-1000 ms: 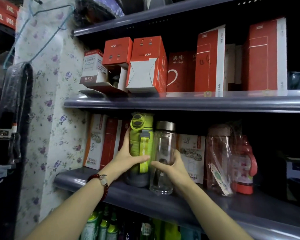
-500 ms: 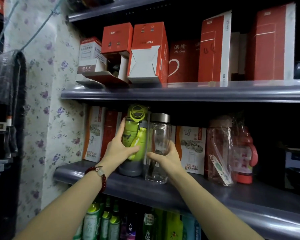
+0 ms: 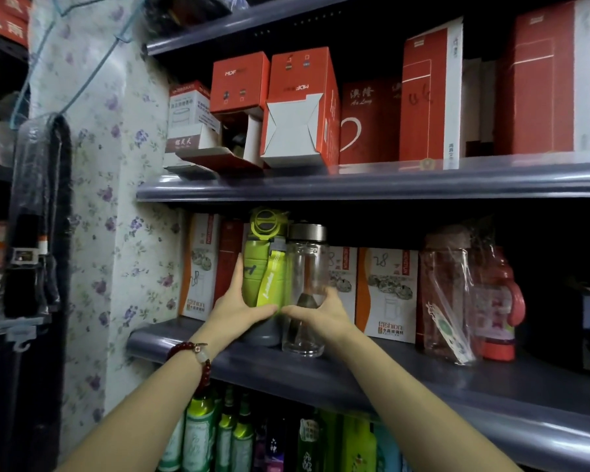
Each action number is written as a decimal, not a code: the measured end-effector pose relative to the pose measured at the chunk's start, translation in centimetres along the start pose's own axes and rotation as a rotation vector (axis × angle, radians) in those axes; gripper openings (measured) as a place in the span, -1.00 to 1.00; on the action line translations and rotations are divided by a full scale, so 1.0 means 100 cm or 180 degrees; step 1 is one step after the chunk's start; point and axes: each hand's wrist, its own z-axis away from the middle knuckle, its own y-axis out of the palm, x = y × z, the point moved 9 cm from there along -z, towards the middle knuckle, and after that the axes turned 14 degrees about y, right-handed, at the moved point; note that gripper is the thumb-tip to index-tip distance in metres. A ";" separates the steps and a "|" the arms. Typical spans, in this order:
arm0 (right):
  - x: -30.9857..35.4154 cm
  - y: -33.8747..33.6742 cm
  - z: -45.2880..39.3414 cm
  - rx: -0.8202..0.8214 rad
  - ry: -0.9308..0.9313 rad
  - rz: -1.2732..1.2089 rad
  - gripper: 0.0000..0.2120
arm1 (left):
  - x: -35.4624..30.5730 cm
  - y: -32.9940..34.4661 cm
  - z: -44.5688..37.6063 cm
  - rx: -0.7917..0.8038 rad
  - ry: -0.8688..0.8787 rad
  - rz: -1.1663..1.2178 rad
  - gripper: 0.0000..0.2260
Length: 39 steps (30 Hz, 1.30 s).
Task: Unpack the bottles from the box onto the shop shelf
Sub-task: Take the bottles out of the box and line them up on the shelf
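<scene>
Positioning two bottles on the middle shelf (image 3: 321, 379) is the step in hand. The left hand (image 3: 239, 310) is wrapped around the lower body of the green bottle (image 3: 264, 267), fingers up its left side and thumb across the front. The right hand (image 3: 321, 315) is closed around the lower half of the clear bottle (image 3: 307, 277), which carries a metal cap. Both bottles stand upright, touching or just beside each other, toward the left end of the shelf; their bases appear to rest on the shelf surface, though the green bottle's base is partly hidden by the left hand. Boxed glassware (image 3: 385, 294) stands at the far side, behind the bottles. To the right, well apart from the hands, a plastic-wrapped bottle (image 3: 447, 294) and a red bottle (image 3: 498, 301) already stand on the same shelf. The source box is not in view, so the quantity left to unpack cannot be determined. Judged from this layout, at least two bottles are shelved and these two are nearly placed; what is left is to release both grips and return to the box for any further stock. Free shelf surface is available near the front edge and between the clear bottle and the wrapped bottle.
</scene>
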 end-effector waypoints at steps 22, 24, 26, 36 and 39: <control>0.013 0.003 0.095 -0.0985 -0.0631 0.2201 -0.76 | -0.041 -0.030 0.077 0.0790 0.0456 -0.2206 -0.60; 0.017 0.016 0.111 -0.0917 -0.0904 0.2274 -0.77 | -0.038 -0.040 0.091 0.0720 0.0424 -0.2204 -0.67; 0.015 0.033 0.122 -0.0732 -0.1063 0.2289 -0.75 | -0.034 -0.048 0.109 0.0703 0.0305 -0.2247 -0.68; -0.056 0.151 0.146 0.0632 -0.1053 0.2238 -0.66 | 0.002 -0.097 0.231 0.0832 -0.0955 -0.2652 -0.67; -0.084 0.189 0.165 0.1092 -0.1132 0.2226 -0.69 | 0.004 -0.113 0.278 0.0740 -0.1387 -0.2766 -0.69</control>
